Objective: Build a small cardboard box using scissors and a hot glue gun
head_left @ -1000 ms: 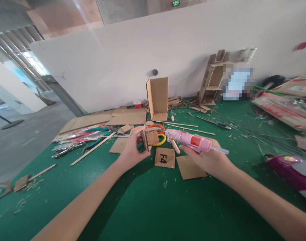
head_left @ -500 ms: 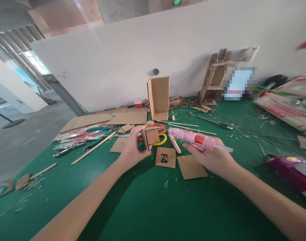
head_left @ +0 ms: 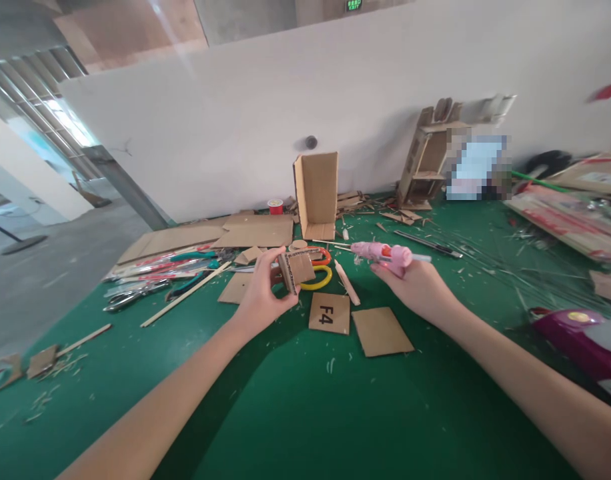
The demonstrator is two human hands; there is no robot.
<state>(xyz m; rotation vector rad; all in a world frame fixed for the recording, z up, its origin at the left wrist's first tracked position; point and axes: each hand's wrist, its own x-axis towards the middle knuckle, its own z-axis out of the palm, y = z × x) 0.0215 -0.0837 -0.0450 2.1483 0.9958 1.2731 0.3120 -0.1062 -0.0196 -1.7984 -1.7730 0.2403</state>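
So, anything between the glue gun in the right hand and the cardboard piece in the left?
Nothing visible: the gap from the glue gun in the right hand to the cardboard piece in the left hand looks open. The yellow loop shows behind the piece.
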